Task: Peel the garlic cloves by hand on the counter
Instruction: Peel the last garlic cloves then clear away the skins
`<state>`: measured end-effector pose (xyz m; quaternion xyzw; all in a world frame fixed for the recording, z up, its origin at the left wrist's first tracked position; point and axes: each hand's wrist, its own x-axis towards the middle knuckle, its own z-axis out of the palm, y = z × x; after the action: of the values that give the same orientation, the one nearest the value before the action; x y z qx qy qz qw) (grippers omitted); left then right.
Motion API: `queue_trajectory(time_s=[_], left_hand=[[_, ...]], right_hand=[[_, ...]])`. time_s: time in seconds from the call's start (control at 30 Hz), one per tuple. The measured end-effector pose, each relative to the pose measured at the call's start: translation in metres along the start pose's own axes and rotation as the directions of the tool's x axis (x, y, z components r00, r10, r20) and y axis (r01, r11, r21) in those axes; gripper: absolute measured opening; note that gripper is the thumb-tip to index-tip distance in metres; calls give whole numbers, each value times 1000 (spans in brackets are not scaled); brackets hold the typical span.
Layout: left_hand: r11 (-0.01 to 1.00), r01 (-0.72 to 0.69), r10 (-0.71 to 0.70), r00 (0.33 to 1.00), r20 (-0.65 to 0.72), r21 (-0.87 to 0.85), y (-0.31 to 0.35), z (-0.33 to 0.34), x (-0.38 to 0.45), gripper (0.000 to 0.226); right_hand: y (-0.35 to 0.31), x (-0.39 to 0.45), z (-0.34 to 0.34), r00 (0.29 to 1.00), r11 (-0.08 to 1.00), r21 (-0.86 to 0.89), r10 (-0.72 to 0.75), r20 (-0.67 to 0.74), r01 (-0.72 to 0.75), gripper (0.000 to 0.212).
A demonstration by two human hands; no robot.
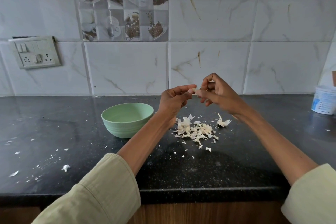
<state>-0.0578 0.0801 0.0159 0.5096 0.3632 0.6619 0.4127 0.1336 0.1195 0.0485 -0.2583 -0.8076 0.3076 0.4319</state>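
Garlic clove [197, 91] sits up in the air between my two hands, raised above the table [54, 132] and in front of the tiled wall [218, 56]. My left hand [174, 99] pinches one end of it between thumb and forefinger, the other fingers curled under. My right hand [217, 92] has its grip on the other side, fingertips bent in around the clove, and a pale bit of skin shows where the two hands meet; how much of the clove is already bare I cannot tell, it is too small and partly hidden by the fingers. Both forearms reach forward from rolled cream sleeves [101, 187]. Below the hands, on the dark table, lies a heap of peels [194, 130], with a bigger papery husk [223, 121] just beside it to the right. Small white flakes [66, 167] are scattered over the left part of the table and near its front edge. A green bowl [127, 121] stands left of the heap, near my left wrist; from here I cannot see anything in it. At the far right edge stands a white tub [324, 100] against the wall, and a switchboard [35, 52] is on the wall at the left.
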Motion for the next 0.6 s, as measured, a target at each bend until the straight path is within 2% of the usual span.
queue_trajectory(time_s=[0.07, 0.17, 0.47, 0.6], left_hand=[[997, -44, 44, 999, 3, 63, -1, 0, 0, 17], [984, -87, 90, 996, -12, 156, -2, 2, 0, 15], [990, -50, 58, 997, -59, 130, 2, 2, -4, 19], [952, -129, 150, 987, -55, 279, 3, 7, -6, 24]], right_hand=[[0, 1, 3, 999, 999, -1, 41, 16, -41, 29], [5, 2, 7, 1000, 994, -106, 8, -5, -8, 25], [5, 1, 5, 989, 989, -131, -87, -120, 71, 9], [3, 1, 5, 979, 979, -182, -117, -166, 86, 8]])
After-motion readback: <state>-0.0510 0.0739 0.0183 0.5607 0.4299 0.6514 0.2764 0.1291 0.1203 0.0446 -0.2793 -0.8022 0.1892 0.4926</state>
